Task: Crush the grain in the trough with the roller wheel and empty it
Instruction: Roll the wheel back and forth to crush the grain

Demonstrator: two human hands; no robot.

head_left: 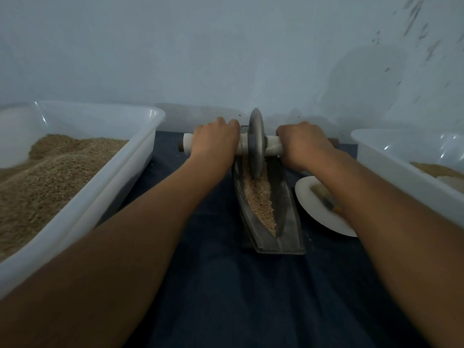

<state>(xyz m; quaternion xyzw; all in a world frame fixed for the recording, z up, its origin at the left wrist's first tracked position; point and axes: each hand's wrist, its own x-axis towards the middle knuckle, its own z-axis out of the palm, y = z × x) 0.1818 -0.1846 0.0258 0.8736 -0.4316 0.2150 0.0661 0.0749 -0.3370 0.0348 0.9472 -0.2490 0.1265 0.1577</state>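
Note:
A dark metal boat-shaped trough [286,212] lies lengthwise on the blue cloth, with pale grain [259,199] along its groove. The grey roller wheel [256,144] stands upright in the far half of the trough, its edge down in the grain. A white axle handle [244,144] runs through the wheel. My left hand [216,139] grips the handle left of the wheel. My right hand [301,144] grips it on the right side. Both forearms stretch forward from the near edge.
A large white tub [140,156] full of brown grain stands at the left. Another white tub [391,167] with some grain sits at the right. A white plate [316,209] holding a small brush lies beside the trough, partly under my right forearm. The wall rises just behind.

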